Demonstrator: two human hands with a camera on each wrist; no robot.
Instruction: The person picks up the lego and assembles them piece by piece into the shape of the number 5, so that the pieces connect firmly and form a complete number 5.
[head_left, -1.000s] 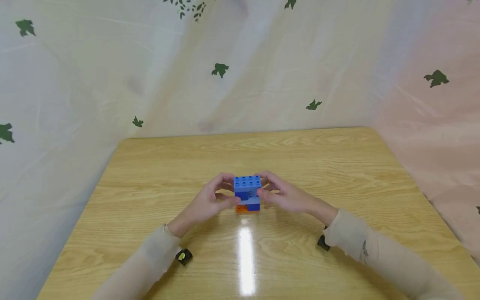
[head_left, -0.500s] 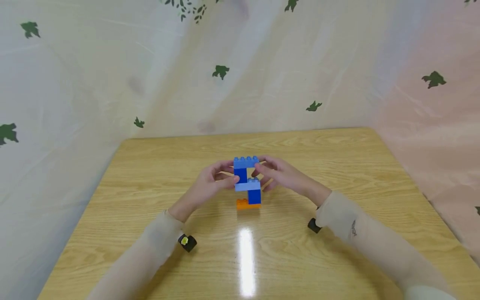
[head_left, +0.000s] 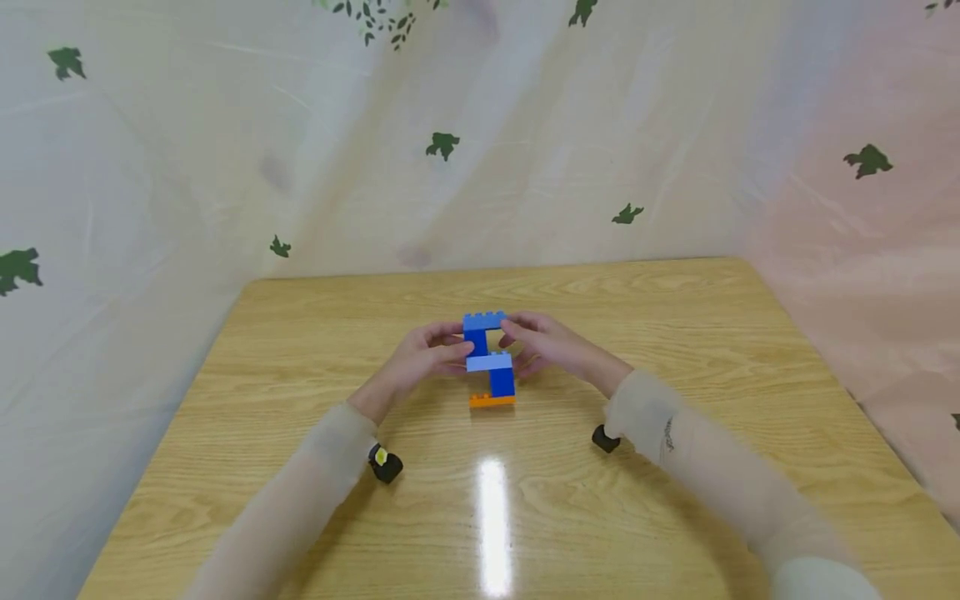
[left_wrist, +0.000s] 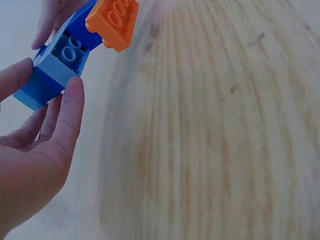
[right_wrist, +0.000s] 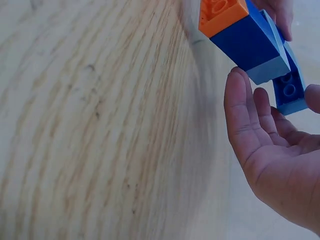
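Observation:
A stack of toy building bricks is held up in the middle of the head view. At its bottom is an orange brick (head_left: 492, 402), with a dark blue brick (head_left: 502, 382) on its right half. A light blue brick (head_left: 487, 362) comes above, then another dark blue brick on the left, capped by a mid-blue brick (head_left: 483, 322). My left hand (head_left: 412, 357) grips the stack's upper left side between thumb and fingers. My right hand (head_left: 558, 343) pinches the top brick's right end, thumb in front. Both wrist views show the orange brick's hollow underside (left_wrist: 118, 20).
A wooden table (head_left: 300, 333) lies beneath, with a bright light reflection near its front. Pale cloth with green leaf prints (head_left: 442, 146) hangs behind and at both sides. Black wrist devices (head_left: 385, 463) sit under the sleeves.
The stack has been raised and tipped from a top-down look to a front-facing one, then shifted slightly left. Both hands have gone with it, the forearms drawing closer together.

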